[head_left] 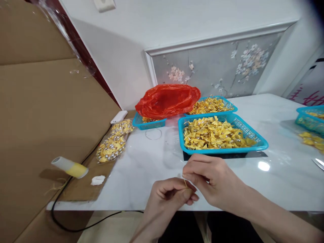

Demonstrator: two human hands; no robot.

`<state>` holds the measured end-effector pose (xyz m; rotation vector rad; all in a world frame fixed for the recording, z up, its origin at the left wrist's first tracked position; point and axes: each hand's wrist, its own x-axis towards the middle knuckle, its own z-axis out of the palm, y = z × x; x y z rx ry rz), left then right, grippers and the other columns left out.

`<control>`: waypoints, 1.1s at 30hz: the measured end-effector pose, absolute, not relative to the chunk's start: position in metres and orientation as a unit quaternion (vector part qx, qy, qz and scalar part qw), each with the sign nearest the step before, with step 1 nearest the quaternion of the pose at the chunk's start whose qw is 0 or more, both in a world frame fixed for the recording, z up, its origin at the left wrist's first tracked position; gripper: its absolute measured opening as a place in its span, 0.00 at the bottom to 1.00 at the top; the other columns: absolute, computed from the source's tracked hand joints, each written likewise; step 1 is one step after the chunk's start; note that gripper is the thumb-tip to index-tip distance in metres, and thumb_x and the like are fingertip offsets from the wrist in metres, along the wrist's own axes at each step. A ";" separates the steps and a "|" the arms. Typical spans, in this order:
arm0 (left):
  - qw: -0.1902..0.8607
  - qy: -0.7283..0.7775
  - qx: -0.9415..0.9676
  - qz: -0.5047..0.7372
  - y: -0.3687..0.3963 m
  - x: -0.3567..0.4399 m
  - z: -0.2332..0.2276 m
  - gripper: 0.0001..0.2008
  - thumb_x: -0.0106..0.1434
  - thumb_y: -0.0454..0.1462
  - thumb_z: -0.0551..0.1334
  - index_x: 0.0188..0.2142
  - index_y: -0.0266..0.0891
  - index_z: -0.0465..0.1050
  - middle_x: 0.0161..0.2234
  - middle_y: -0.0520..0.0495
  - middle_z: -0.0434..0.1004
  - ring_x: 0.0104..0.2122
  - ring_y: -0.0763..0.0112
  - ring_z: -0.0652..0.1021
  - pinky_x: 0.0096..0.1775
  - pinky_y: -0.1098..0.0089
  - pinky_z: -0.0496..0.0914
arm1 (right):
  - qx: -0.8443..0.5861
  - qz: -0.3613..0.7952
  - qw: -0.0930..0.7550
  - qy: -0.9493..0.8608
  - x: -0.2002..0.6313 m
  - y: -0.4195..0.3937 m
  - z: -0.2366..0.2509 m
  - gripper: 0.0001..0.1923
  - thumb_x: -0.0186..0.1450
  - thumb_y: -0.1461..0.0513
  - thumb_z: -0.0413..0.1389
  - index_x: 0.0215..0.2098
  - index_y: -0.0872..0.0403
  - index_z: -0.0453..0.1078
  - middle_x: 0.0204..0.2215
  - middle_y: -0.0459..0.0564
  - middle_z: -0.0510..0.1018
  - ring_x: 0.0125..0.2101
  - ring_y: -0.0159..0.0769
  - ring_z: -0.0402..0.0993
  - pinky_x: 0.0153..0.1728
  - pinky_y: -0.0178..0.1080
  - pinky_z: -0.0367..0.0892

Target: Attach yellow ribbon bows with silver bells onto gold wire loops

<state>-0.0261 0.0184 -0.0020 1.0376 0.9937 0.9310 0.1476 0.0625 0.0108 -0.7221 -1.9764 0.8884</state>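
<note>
Thin yellow strand (185, 183) pinched between both hands at desk (152, 162) edge, long axis near upright; left hand (169, 197) below, right hand (207, 179) above, fingers (188, 175) narrow on its top.

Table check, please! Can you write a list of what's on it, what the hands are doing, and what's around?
Surface: white table, glossy.
Job's things: thin yellow strip pinched between left hand and right hand; blue basket of yellow folded pieces behind.
Clutter: red bag, yellow-white tube, bagged pieces, more baskets.
Grippers: both hands pinching.
Cables: black cable hanging off the edge.
Surroundings: cardboard left, flowered wall panel.
</note>
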 end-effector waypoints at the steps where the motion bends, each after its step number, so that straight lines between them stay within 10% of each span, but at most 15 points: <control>1: 0.644 0.448 0.456 0.420 0.020 -0.026 -0.002 0.08 0.60 0.38 0.69 0.26 0.37 0.82 0.26 0.45 0.81 0.28 0.71 0.77 0.33 0.75 0.71 | -0.289 0.354 0.416 -0.786 0.148 0.062 0.010 0.12 0.67 0.73 0.49 0.29 0.57 0.68 0.27 0.46 0.70 0.29 0.28 0.67 0.30 0.30 0.62; 33: 0.555 0.522 0.397 0.512 0.023 -0.035 0.007 0.13 0.50 0.31 0.74 0.23 0.37 0.69 0.25 0.53 0.77 0.26 0.77 0.74 0.30 0.78 0.68 | -0.322 0.392 0.392 -0.767 0.153 0.050 0.007 0.10 0.68 0.71 0.51 0.32 0.56 0.70 0.28 0.45 0.70 0.28 0.26 0.67 0.29 0.30 0.61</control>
